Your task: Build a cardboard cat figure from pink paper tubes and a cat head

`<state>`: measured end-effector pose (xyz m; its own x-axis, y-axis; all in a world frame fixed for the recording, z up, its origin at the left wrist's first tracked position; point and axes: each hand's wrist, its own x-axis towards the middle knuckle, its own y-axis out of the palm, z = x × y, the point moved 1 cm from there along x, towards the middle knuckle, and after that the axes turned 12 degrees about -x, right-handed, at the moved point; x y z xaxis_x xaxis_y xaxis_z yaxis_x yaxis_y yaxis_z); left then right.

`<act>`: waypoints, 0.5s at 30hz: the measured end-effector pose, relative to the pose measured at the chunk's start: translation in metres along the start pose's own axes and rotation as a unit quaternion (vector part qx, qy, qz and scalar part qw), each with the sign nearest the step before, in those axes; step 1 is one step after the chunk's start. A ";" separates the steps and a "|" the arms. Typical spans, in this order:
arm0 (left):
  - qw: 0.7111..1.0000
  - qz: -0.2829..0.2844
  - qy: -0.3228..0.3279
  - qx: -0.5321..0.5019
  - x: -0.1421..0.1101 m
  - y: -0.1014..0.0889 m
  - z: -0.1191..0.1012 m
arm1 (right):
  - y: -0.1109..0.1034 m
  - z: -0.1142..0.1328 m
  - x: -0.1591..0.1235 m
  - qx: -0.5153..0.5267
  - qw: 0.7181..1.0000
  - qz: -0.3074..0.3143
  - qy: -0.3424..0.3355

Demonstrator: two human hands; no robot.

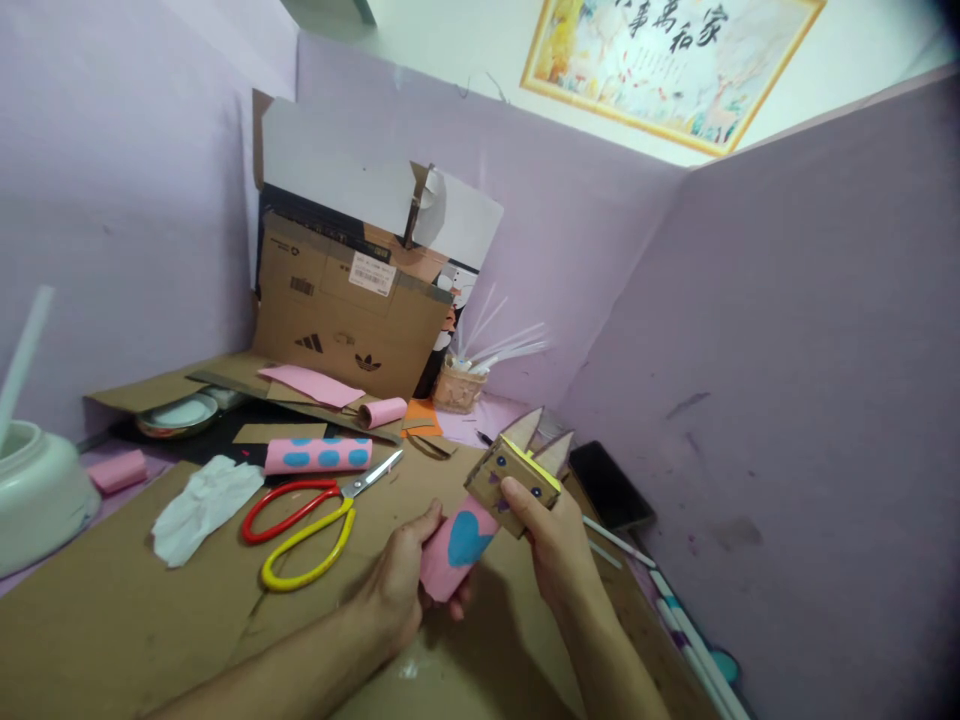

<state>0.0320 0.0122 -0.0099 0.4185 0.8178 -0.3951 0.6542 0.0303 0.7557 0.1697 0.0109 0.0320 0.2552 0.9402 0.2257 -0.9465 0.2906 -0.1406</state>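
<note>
Steadiness seemed to matter most where the small, boxy brown cardboard cat head met the pink paper tube with a blue heart; light, even pressure would likely have kept the tube round. The left hand was curled nearly closed around it; the right hand pinched the head, its fingers mostly hidden. Both pieces sat above flat brown cardboard, though whether they were joined was hard to tell.

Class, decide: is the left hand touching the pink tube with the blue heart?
Touching. The head view shows the left hand gripping the pink tube, thumb at one side, fingertips showing at the other.
</note>
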 end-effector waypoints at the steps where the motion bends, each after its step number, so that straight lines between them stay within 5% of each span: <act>1: 1.000 0.001 0.012 0.003 -0.001 0.001 0.000 | 0.000 0.000 0.000 0.011 1.000 -0.007 0.003; 6: 0.992 0.051 0.105 0.038 -0.006 0.002 -0.008 | -0.006 0.000 0.005 0.059 0.997 -0.037 0.018; 10: 0.944 0.115 0.195 0.241 -0.009 -0.002 -0.015 | -0.009 0.000 0.011 0.058 0.995 -0.063 0.043; 12: 0.919 0.132 0.205 0.311 -0.009 -0.001 -0.014 | -0.009 -0.001 0.012 0.040 0.996 -0.065 0.051; 15: 0.918 0.123 0.173 0.336 -0.010 0.002 -0.009 | -0.008 -0.001 0.011 0.035 0.996 -0.059 0.058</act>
<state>0.0233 0.0089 0.0002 0.4568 0.8893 0.0221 0.8558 -0.4461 0.2618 0.1802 0.0188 0.0347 0.3827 0.9156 0.1237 -0.9189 0.3911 -0.0515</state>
